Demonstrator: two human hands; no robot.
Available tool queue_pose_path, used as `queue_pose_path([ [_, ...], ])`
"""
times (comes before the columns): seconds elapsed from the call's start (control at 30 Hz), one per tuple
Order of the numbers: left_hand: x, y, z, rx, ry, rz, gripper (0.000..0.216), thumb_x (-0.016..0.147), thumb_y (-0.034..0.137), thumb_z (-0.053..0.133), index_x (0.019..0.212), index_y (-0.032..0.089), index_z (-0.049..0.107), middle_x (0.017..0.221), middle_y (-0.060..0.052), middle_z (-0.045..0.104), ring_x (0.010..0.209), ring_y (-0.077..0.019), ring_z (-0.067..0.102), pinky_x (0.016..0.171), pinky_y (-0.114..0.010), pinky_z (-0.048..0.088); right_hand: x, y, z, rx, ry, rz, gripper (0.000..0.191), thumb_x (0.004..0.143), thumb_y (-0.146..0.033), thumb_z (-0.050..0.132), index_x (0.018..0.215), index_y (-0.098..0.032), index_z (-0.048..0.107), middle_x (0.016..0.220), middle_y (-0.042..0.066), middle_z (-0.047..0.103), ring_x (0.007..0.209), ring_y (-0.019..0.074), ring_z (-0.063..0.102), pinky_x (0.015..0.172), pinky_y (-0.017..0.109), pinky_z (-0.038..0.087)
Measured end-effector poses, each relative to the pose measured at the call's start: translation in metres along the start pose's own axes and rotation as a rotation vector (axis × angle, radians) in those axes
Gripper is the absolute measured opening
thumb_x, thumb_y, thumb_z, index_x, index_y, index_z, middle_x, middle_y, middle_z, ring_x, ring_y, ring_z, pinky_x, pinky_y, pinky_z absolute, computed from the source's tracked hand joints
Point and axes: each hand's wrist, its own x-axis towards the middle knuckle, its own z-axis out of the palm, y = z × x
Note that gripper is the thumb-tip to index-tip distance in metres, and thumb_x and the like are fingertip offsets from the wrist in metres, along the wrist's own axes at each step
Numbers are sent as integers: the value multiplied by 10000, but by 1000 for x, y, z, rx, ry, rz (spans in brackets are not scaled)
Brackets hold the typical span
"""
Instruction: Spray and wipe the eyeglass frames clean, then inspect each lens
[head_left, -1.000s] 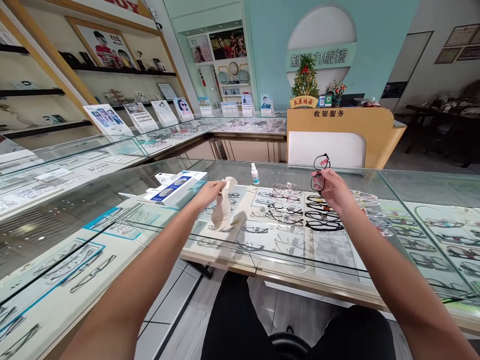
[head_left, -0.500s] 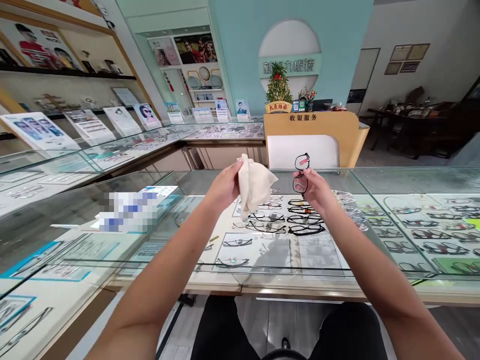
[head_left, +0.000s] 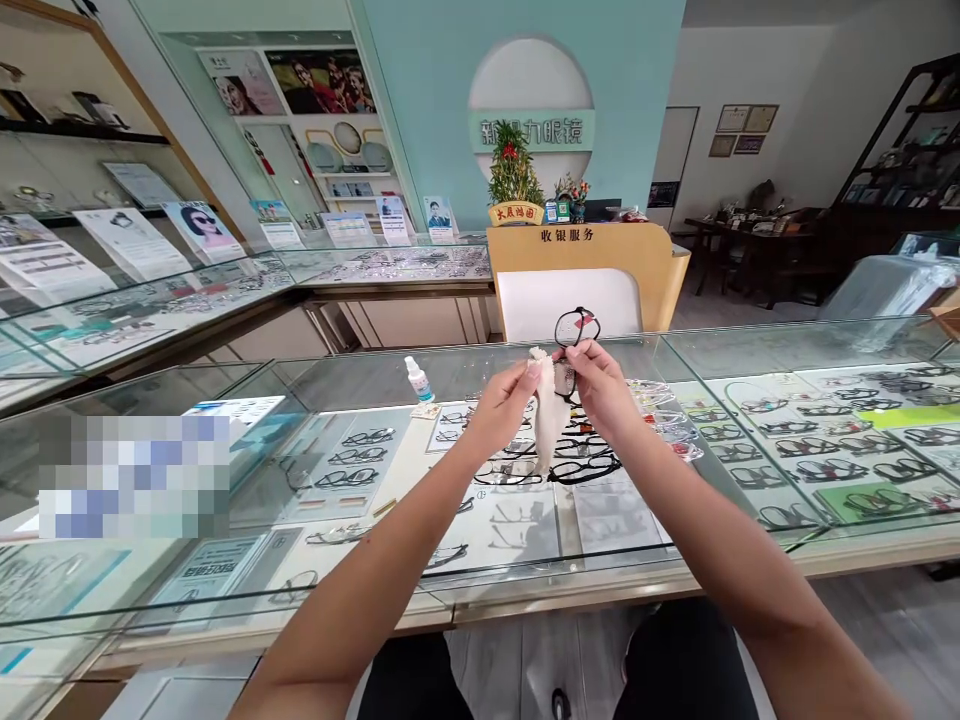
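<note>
My left hand (head_left: pixel 504 408) is closed on a cream cleaning cloth (head_left: pixel 551 425), which hangs down from the fingers in folds. Black-framed eyeglasses (head_left: pixel 578 327) are pinched in my right hand (head_left: pixel 602 392), turned so one lens sits above the other. A red mark shows on the upper lens. The cloth's edge meets the lower lens, though I cannot tell whether it presses on the glass. Both hands are close together above the glass display counter (head_left: pixel 480 590). Below them, inside the case, lie rows of eyeglass frames (head_left: pixel 585 468).
A white spray bottle (head_left: pixel 419 380) stands on the counter to the left of my hands. Farther left is a blurred-out patch (head_left: pixel 135 480). Beyond the counter stands a wooden cashier desk (head_left: pixel 660 262) with a potted plant (head_left: pixel 516 170). Another glass case (head_left: pixel 300 285) runs along the left.
My hands have come together, bringing the cloth against or beside the eyeglasses. The view has turned to the right, and the spray bottle now shows left of my hands.
</note>
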Motion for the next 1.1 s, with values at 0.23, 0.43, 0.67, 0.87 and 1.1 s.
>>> queue_pose_path([
  [0.23,-18,1,14,-12,100,56,459,1047,627,663,882,202,602,838,-7,583,769,-156,511,736,-290,433,-7,14,8,50,-15,60,421,685,-465,1031,780,-244,685,783,-53,635,738,123,522,728,256,426],
  [0.43,-20,-1,26,-346,193,-197,669,771,634,960,1087,254,509,797,52,658,711,-141,584,675,-250,471,-11,13,12,104,-13,155,462,638,-466,1053,786,-238,679,782,-54,661,690,117,526,656,246,425],
  [0.67,-19,1,22,-420,59,-381,571,750,681,944,887,169,732,841,-17,689,838,-171,592,799,-284,470,-11,14,9,92,-3,169,432,681,-461,1033,806,-246,680,763,-64,653,645,98,530,599,217,438],
  [0.87,-19,-2,20,-492,-41,-370,553,718,625,988,892,158,746,762,9,603,703,-130,491,679,-266,396,-10,10,12,139,2,189,452,672,-462,1036,755,-240,651,783,-52,687,641,101,548,610,231,477],
  [1.1,-23,10,26,-391,87,-274,555,723,642,974,875,175,717,765,7,627,687,-130,503,643,-261,431,-19,11,19,191,-15,245,450,670,-436,1052,756,-233,660,817,-57,701,665,97,563,631,213,501],
])
